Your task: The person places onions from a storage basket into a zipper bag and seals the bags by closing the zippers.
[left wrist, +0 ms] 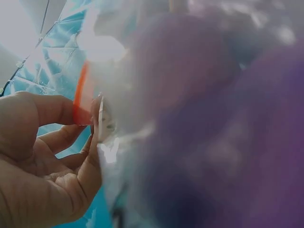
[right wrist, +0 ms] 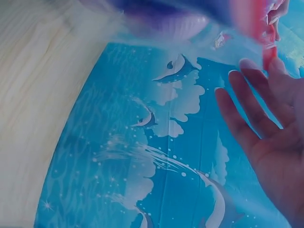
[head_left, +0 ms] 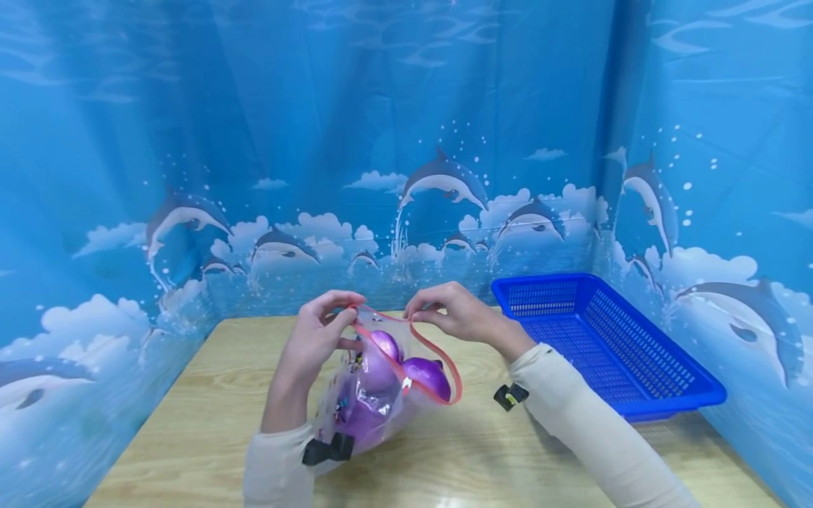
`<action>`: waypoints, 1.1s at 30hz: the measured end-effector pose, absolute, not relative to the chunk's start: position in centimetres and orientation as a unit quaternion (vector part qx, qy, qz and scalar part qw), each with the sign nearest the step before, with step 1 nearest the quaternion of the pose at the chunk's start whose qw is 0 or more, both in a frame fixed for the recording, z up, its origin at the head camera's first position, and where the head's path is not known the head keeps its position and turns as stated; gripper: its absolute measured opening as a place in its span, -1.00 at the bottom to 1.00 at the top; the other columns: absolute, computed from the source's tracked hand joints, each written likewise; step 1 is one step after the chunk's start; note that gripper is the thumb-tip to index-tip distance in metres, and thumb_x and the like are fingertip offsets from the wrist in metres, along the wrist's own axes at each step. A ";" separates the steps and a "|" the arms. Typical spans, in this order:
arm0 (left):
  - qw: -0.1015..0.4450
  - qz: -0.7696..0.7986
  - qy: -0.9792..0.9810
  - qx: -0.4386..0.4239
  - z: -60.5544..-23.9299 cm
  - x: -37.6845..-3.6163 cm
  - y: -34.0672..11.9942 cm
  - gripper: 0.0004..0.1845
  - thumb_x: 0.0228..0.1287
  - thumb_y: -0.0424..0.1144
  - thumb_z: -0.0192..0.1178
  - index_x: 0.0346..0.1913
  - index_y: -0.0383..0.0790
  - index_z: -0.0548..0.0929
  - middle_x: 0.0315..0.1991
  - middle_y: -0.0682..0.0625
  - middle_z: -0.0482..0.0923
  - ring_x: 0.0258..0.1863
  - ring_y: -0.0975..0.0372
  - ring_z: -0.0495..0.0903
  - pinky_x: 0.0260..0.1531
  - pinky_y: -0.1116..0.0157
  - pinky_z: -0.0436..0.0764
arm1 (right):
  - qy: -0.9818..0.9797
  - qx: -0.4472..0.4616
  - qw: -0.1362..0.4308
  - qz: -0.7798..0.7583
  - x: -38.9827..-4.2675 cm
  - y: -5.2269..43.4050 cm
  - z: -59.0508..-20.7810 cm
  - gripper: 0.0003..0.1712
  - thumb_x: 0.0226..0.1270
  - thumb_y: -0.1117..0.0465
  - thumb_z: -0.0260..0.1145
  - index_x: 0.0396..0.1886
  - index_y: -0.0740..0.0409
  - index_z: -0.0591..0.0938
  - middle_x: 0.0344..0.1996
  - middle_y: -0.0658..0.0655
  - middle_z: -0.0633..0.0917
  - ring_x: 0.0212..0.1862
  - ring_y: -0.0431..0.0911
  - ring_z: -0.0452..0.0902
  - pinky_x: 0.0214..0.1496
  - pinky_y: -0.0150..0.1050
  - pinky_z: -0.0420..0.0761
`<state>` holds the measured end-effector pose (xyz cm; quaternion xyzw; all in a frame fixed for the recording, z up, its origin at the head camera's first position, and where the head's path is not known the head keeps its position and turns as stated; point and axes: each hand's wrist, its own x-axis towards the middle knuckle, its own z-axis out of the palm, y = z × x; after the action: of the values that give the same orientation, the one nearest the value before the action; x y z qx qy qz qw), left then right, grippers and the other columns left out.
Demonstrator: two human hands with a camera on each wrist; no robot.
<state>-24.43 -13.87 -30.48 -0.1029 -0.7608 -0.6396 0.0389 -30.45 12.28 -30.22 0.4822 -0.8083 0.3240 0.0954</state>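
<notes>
Both hands hold a clear zip bag [head_left: 375, 395] up above the wooden table [head_left: 209, 395], near its middle. The bag is see-through plastic with small printed figures on its side and a red-orange zip strip [head_left: 438, 363] round its mouth, which gapes open in a loop. Inside sit glossy purple rounded toys [head_left: 406, 374], their exact shape hard to tell through the plastic. The left hand [head_left: 317, 335] pinches the left end of the strip between thumb and fingertips; the left wrist view shows the orange strip [left wrist: 80, 95] caught under the thumb, with the bag a purple blur close against the lens. The right hand [head_left: 454, 310] pinches the far edge of the mouth with thumb and forefinger, its other fingers [right wrist: 247, 114] stretched out straight. A blue plastic basket [head_left: 641, 339] stands on the table's right side, well apart from the bag, against a dolphin-print backdrop [head_left: 444, 176]
</notes>
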 end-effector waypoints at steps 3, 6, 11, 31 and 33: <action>0.046 -0.635 -0.763 -0.110 -30.4 -24.4 -14.2 -0.71 0.55 -0.33 0.10 0.22 -0.29 0.60 0.20 -0.26 0.51 -0.12 0.17 0.61 -0.24 0.21 0.86 | -0.810 0.459 0.089 0.353 -30.3 12.4 -30.3 -0.88 0.49 0.33 0.26 -0.15 0.18 0.72 -0.17 0.11 0.82 -0.08 -0.07 0.75 0.01 -0.33 0.79; 0.050 -0.638 -0.759 -0.118 -30.3 -24.3 -14.7 -0.68 0.56 -0.27 0.12 0.25 -0.28 0.58 0.23 -0.23 0.53 -0.09 0.18 0.65 -0.18 0.21 0.85 | -0.810 0.437 0.103 0.377 -30.3 12.5 -30.4 -0.90 0.51 0.35 0.24 -0.16 0.20 0.69 -0.23 0.14 0.79 -0.16 -0.10 0.72 -0.06 -0.33 0.79; 0.055 -0.639 -0.754 -0.142 -30.1 -24.0 -16.2 -0.61 0.57 -0.14 0.14 0.30 -0.25 0.54 0.24 -0.18 0.51 0.02 0.19 0.69 -0.05 0.20 0.83 | -0.811 0.390 0.128 0.417 -30.2 12.7 -30.3 -0.90 0.53 0.38 0.20 -0.18 0.27 0.64 -0.28 0.20 0.77 -0.20 -0.02 0.74 -0.09 -0.35 0.80; 0.008 -0.524 -0.821 -0.226 -29.9 -22.9 -17.7 -0.58 0.42 -0.14 0.32 0.26 -0.17 0.66 0.22 -0.11 0.68 0.22 0.02 0.67 0.22 0.11 0.73 | -0.847 0.223 0.219 0.430 -29.9 14.1 -29.6 -0.86 0.53 0.32 0.15 -0.16 0.27 0.63 -0.40 0.22 0.76 -0.34 0.02 0.75 -0.58 -0.40 0.53; 0.025 -0.527 -0.822 -0.212 -29.9 -22.9 -17.7 -0.63 0.49 -0.13 0.24 0.25 -0.18 0.67 0.20 -0.12 0.69 0.20 0.03 0.68 0.25 0.07 0.71 | -0.850 0.211 0.229 0.426 -29.8 14.2 -29.4 -0.87 0.51 0.32 0.16 -0.18 0.27 0.63 -0.42 0.21 0.77 -0.37 0.02 0.75 -0.61 -0.39 0.50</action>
<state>-22.87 -17.66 -29.90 -0.2120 -0.8223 -0.5275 0.0250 -29.83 14.17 -29.43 0.2106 -0.8495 0.4261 0.2290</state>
